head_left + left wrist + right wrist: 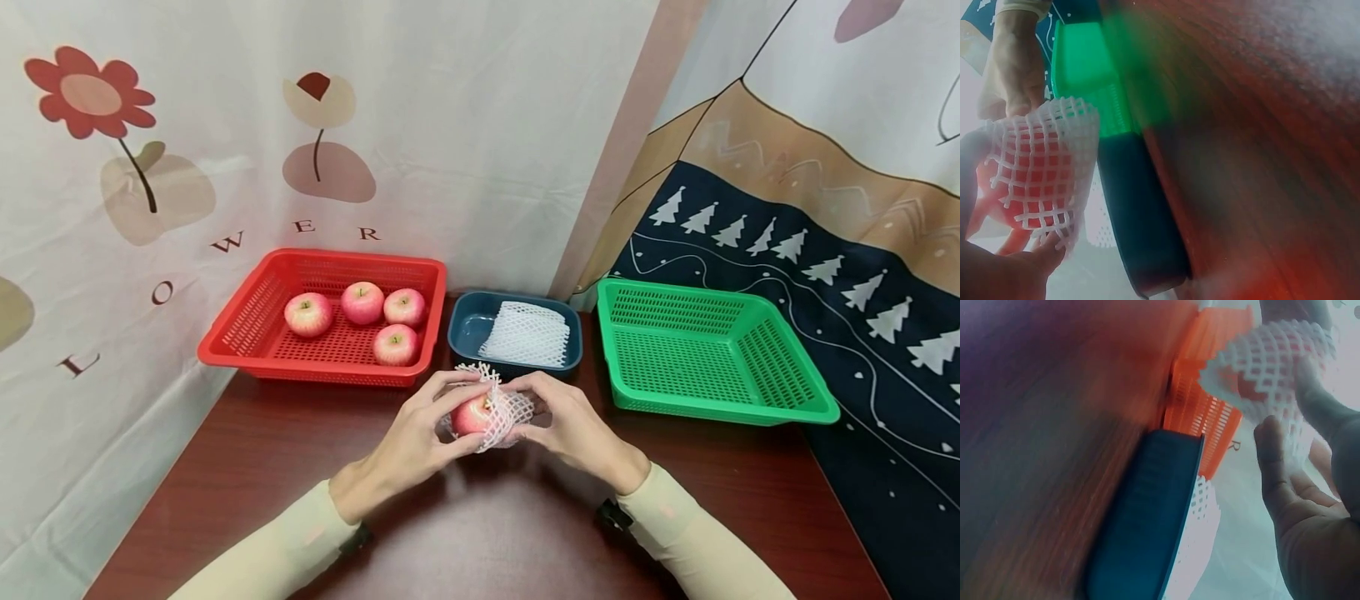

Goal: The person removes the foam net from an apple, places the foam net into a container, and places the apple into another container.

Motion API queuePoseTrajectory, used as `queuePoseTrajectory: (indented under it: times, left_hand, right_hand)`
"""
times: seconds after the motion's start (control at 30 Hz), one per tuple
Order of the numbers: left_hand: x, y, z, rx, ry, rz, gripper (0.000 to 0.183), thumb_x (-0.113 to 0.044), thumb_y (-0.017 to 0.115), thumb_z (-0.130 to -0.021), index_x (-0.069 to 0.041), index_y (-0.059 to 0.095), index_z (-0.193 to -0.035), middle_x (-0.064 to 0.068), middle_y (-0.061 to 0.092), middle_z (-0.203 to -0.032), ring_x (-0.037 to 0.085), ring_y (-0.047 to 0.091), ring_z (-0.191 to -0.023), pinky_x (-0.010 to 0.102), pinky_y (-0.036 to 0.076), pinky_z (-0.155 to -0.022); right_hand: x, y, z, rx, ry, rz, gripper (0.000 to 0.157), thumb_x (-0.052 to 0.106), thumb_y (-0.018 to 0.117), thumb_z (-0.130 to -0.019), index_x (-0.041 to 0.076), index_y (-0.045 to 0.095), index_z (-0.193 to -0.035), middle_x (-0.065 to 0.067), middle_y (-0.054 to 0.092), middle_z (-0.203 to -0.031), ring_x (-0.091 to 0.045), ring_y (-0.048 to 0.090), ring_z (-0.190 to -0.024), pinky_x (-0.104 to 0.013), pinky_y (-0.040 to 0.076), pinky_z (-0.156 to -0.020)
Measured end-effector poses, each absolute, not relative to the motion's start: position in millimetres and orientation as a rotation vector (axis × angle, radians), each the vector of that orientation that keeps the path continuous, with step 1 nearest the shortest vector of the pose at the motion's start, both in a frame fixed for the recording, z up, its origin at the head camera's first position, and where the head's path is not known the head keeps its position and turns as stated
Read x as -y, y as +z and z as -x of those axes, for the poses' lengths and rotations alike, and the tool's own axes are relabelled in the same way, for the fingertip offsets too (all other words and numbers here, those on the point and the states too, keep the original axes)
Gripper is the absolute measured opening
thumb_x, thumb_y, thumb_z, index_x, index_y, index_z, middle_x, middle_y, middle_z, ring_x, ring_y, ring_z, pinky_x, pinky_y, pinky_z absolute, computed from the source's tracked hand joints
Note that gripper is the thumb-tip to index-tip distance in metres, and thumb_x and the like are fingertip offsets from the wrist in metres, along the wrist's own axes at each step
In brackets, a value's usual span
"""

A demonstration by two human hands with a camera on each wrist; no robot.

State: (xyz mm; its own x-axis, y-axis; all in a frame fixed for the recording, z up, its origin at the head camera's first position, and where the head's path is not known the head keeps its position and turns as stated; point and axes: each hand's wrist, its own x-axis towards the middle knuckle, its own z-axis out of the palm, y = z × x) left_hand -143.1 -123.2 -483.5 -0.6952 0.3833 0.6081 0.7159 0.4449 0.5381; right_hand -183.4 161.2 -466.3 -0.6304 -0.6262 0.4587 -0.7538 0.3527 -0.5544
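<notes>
Between the two hands, over the front middle of the table, is a red apple (470, 416) partly covered by a white foam net sleeve (512, 411). The left hand (424, 423) grips the apple from the left, its thumb below and fingers above. From the right, the right hand (577, 422) pinches the net sleeve around the apple. In the left wrist view the netting (1054, 156) stretches over most of the apple's side, its cut edge near the left fingers. The right wrist view shows the right thumb and fingers on the netting (1272, 362).
A red basket (322, 367) at the back left has several apples (363, 302). Behind the hands, a dark blue tray (465, 321) holds a stack of white net sleeves (527, 333). To the right stands a green basket (675, 354). A printed curtain (480, 150) hangs behind the table.
</notes>
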Motion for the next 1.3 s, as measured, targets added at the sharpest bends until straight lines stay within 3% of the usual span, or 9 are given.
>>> queuePoseTrajectory:
  times: [0.17, 0.37, 0.5, 0.7, 0.8, 0.9, 1.03, 1.17, 1.3]
  left_hand:
    - [126, -485, 143, 2.307, -1.135, 0.931, 0.071, -0.014, 0.102, -0.089, -0.016, 0.075, -0.155, 0.012, 0.07, -0.153, 0.026, 0.071, -0.138, 0.021, 0.063, -0.105]
    - [128, -484, 141, 2.31, -1.168, 0.908, 0.07, -0.011, 0.1, -0.09, -0.017, 0.075, -0.155, 0.013, 0.068, -0.154, 0.025, 0.071, -0.133, 0.018, 0.063, -0.081]
    - [130, -483, 140, 2.311, -1.146, 0.866, 0.07, -0.011, 0.101, -0.09, -0.018, 0.076, -0.154, 0.013, 0.068, -0.152, 0.023, 0.07, -0.127, 0.018, 0.061, -0.077]
    - [133, -481, 140, 2.325, -1.099, 0.825, 0.07, -0.016, 0.102, -0.089, -0.021, 0.075, -0.154, 0.011, 0.07, -0.154, 0.025, 0.072, -0.133, 0.029, 0.063, -0.094]
    - [133, -480, 139, 2.329, -1.092, 0.82, 0.069, -0.017, 0.102, -0.089, -0.02, 0.075, -0.153, 0.01, 0.071, -0.154, 0.025, 0.073, -0.136, 0.025, 0.061, -0.106]
    - [133, -478, 138, 2.328, -1.09, 0.822, 0.069, -0.017, 0.102, -0.089, -0.019, 0.075, -0.152, 0.008, 0.072, -0.154, 0.025, 0.073, -0.137, 0.017, 0.056, -0.112]
    - [132, -478, 137, 2.316, -1.091, 0.835, 0.068, -0.016, 0.102, -0.088, -0.018, 0.075, -0.151, 0.008, 0.073, -0.152, 0.025, 0.073, -0.137, 0.012, 0.053, -0.115]
    - [131, -477, 136, 2.302, -1.098, 0.841, 0.067, -0.017, 0.103, -0.087, -0.017, 0.076, -0.148, 0.009, 0.072, -0.151, 0.025, 0.073, -0.136, 0.011, 0.052, -0.116]
    - [132, -475, 136, 2.298, -1.113, 0.819, 0.066, -0.02, 0.104, -0.088, -0.017, 0.075, -0.147, 0.008, 0.072, -0.15, 0.024, 0.073, -0.136, 0.011, 0.052, -0.117]
  right_hand:
    - [-165, -464, 186, 2.393, 1.152, -1.253, 0.042, 0.009, 0.1, -0.089, 0.013, 0.082, -0.126, -0.001, 0.083, -0.12, -0.013, 0.08, -0.104, -0.024, 0.07, -0.088]
    - [-168, -464, 188, 2.38, 1.102, -1.212, 0.031, 0.007, 0.099, -0.091, 0.017, 0.084, -0.117, 0.003, 0.084, -0.111, -0.01, 0.077, -0.097, -0.027, 0.069, -0.08]
    - [-171, -463, 188, 2.39, 1.048, -1.185, 0.026, 0.011, 0.099, -0.093, 0.019, 0.083, -0.112, 0.003, 0.082, -0.111, -0.011, 0.073, -0.101, -0.035, 0.067, -0.082]
    - [-174, -458, 187, 2.407, 1.067, -1.179, 0.025, 0.007, 0.098, -0.094, 0.023, 0.08, -0.102, -0.006, 0.083, -0.129, -0.017, 0.08, -0.118, -0.039, 0.069, -0.099]
    - [-174, -456, 186, 2.421, 1.152, -1.219, 0.029, -0.002, 0.093, -0.095, 0.02, 0.079, -0.108, -0.01, 0.083, -0.134, -0.017, 0.082, -0.116, -0.037, 0.071, -0.097]
    - [-170, -453, 184, 2.453, 1.232, -1.252, 0.04, -0.007, 0.088, -0.095, 0.014, 0.077, -0.128, -0.008, 0.083, -0.131, -0.015, 0.083, -0.108, -0.033, 0.072, -0.092]
    - [-162, -450, 180, 2.511, 1.232, -1.256, 0.058, 0.004, 0.096, -0.095, 0.012, 0.071, -0.147, 0.0, 0.082, -0.125, -0.008, 0.078, -0.1, -0.028, 0.069, -0.086]
    - [-154, -447, 179, 2.497, 1.168, -1.246, 0.059, 0.017, 0.102, -0.091, 0.015, 0.075, -0.143, 0.004, 0.081, -0.118, -0.004, 0.075, -0.095, -0.025, 0.068, -0.081]
    - [-152, -445, 179, 2.471, 1.139, -1.231, 0.048, 0.014, 0.098, -0.094, 0.015, 0.078, -0.137, 0.004, 0.083, -0.114, -0.004, 0.075, -0.094, -0.024, 0.067, -0.081]
